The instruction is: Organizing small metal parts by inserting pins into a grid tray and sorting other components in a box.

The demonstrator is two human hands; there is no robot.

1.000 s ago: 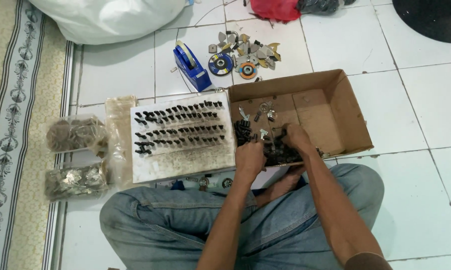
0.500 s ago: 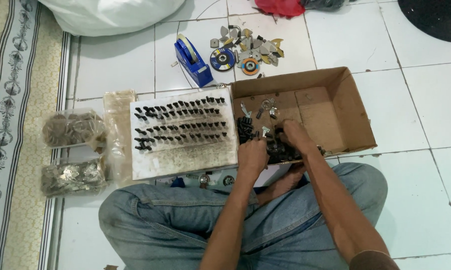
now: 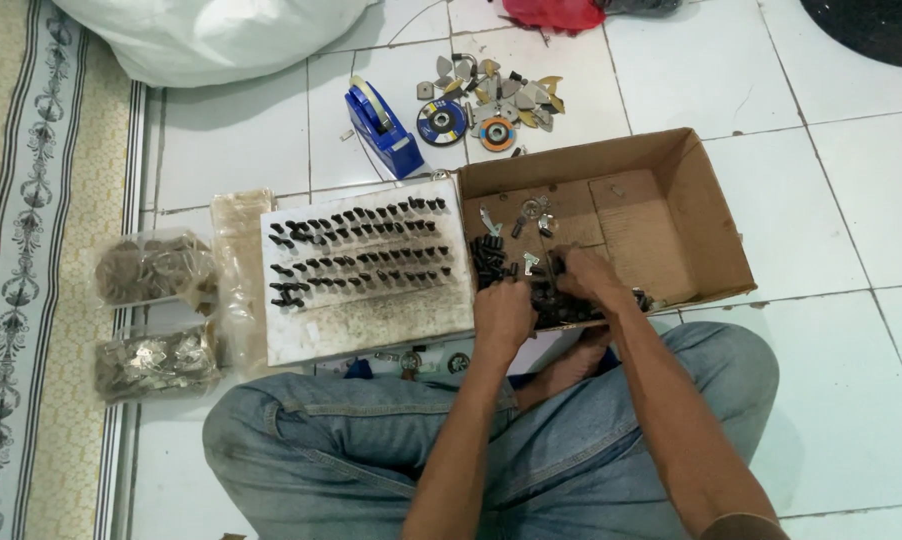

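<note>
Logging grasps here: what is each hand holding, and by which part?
Cannot be told: both the left hand and right hand rest among small dark parts inside the cardboard box, fingers hidden.

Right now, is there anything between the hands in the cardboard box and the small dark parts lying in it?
Nothing visible does. The left hand and right hand rest directly on the pile of small dark parts at the near left corner of the cardboard box. The white board with rows of parts lies beside the box, apart.

Both hands, left hand (image 3: pixel 501 312) & right hand (image 3: pixel 586 280), in cardboard box (image 3: pixel 706 215) (dark small parts (image 3: pixel 491 262)).
</note>
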